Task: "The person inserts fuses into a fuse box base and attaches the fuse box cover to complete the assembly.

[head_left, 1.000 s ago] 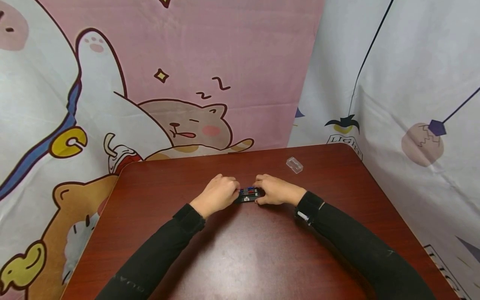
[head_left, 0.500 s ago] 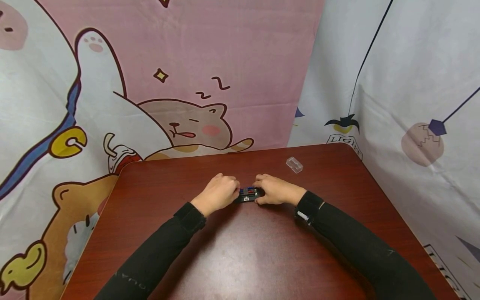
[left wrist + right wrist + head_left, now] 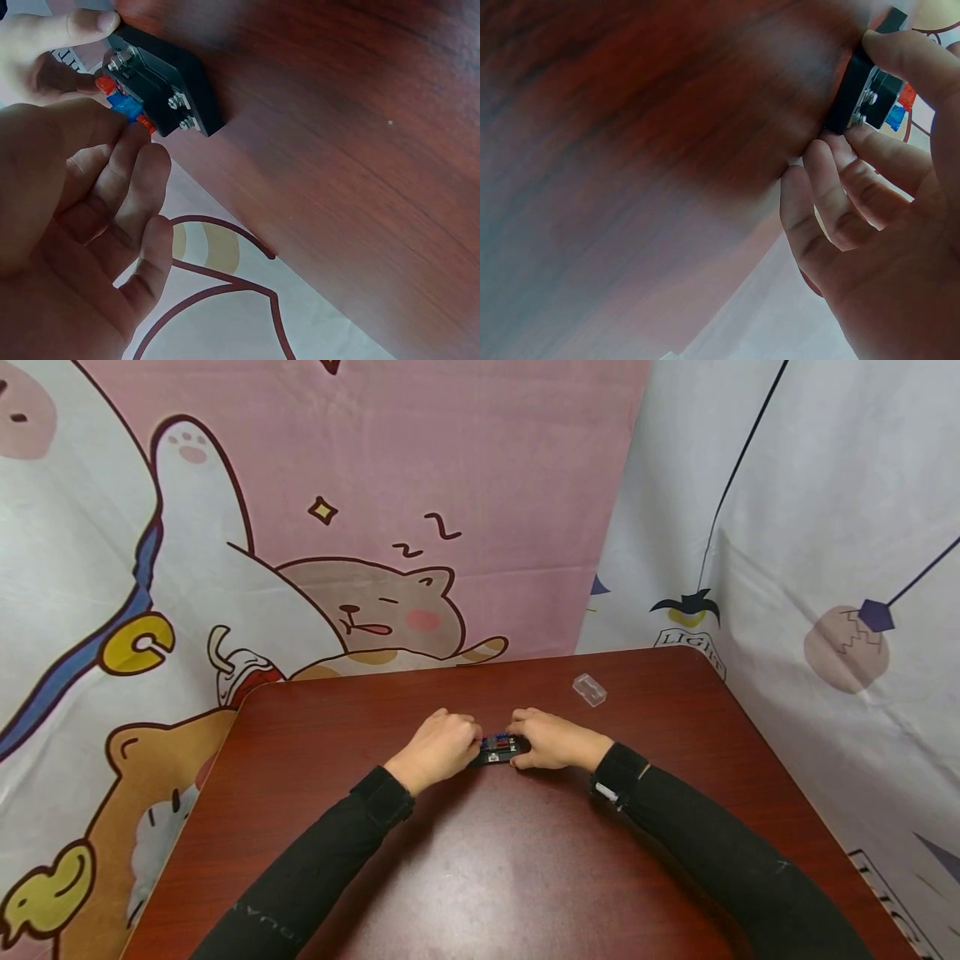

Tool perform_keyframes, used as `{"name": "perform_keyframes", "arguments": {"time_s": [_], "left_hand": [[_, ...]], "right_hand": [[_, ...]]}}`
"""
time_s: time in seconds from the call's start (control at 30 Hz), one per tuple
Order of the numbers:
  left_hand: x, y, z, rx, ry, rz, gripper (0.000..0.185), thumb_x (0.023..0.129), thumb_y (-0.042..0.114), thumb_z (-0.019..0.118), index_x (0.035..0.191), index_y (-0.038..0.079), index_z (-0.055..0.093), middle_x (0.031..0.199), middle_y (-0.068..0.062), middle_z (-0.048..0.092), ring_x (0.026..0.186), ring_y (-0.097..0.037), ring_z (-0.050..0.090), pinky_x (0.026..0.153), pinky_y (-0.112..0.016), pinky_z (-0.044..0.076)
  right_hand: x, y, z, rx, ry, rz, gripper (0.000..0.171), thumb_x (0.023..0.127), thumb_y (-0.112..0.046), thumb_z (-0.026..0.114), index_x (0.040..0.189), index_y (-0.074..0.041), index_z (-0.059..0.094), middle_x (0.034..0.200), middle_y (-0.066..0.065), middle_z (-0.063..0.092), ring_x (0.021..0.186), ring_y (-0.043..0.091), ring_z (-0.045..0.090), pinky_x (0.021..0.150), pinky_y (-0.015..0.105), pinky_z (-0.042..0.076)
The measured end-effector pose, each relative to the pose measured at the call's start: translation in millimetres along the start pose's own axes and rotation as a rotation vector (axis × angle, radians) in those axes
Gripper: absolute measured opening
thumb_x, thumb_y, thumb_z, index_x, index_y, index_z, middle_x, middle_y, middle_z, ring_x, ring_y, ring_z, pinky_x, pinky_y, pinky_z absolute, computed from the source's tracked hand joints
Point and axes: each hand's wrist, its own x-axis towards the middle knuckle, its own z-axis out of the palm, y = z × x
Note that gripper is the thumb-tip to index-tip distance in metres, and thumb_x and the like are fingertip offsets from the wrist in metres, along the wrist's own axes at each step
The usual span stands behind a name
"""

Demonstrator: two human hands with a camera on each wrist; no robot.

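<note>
Item: black fuse block [image 3: 498, 749] with red and blue inserts, lying mid-bench [image 3: 480, 860] between both hands. Right hand [image 3: 551, 740] pinches its end, thumb and fingers [image 3: 900, 56] curled on it; left hand [image 3: 437, 747] fingers [image 3: 112, 161] curl against the coloured inserts. Clear plastic cover [image 3: 588, 689] lies well apart, toward the far right.

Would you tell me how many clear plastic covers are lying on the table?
1. The clear plastic cover lies alone near the far right of the table, beyond the right hand; others may be hidden.

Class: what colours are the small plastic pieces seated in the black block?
Blue and red small plastic pieces in the black block; clearest in the left wrist view.
</note>
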Motion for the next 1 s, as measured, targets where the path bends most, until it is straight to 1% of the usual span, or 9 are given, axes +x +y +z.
{"name": "perform_keyframes", "arguments": {"time_s": [0.3,0.63,0.77,0.9,1.0], "left_hand": [[-0.4,0.7,2.9,-0.015,0.008,0.008,0.011,0.106,0.026,0.078,0.107,0.018,0.085,0.104,0.003,0.081,0.089,-0.014,0.075,0.076,-0.035,0.045],[-0.5,0.5,2.9,-0.005,0.020,0.018,0.012,0.106,0.026,0.077,0.109,0.018,0.085,0.104,0.003,0.081,0.090,-0.014,0.076,0.077,-0.034,0.047],[-0.6,0.3,3.0,-0.007,0.027,0.019,0.011,0.106,0.025,0.077,0.108,0.017,0.085,0.104,0.003,0.081,0.089,-0.013,0.076,0.077,-0.034,0.046],[-0.3,1.0,3.0,-0.009,0.030,0.013,0.010,0.105,0.024,0.078,0.107,0.017,0.085,0.103,0.003,0.081,0.089,-0.013,0.075,0.076,-0.034,0.046],[0.5,2.0,3.3,-0.006,0.029,0.012,0.009,0.105,0.024,0.078,0.106,0.017,0.084,0.103,0.002,0.081,0.088,-0.014,0.075,0.077,-0.034,0.046]], "right_hand": [[0.1,1.4,1.3,-0.003,-0.001,0.000,0.059,0.098,-0.041,0.084,0.146,-0.009,0.070,0.133,0.005,0.064,0.117,0.020,0.059,0.105,0.043,0.055],[0.1,1.3,0.7,-0.006,-0.002,0.007,0.062,0.098,-0.041,0.084,0.147,-0.008,0.069,0.140,0.008,0.064,0.123,0.022,0.060,0.110,0.045,0.055],[-0.2,0.7,0.4,-0.001,-0.003,0.005,0.061,0.098,-0.042,0.084,0.147,-0.008,0.069,0.137,0.007,0.064,0.121,0.022,0.060,0.109,0.044,0.055],[-0.1,0.6,0.5,0.001,0.002,-0.001,0.060,0.098,-0.041,0.084,0.146,-0.008,0.070,0.131,0.004,0.064,0.115,0.020,0.059,0.104,0.042,0.055],[-0.1,0.7,0.6,-0.002,0.003,-0.002,0.060,0.098,-0.041,0.084,0.146,-0.008,0.070,0.131,0.004,0.064,0.114,0.019,0.059,0.103,0.042,0.055]]}}
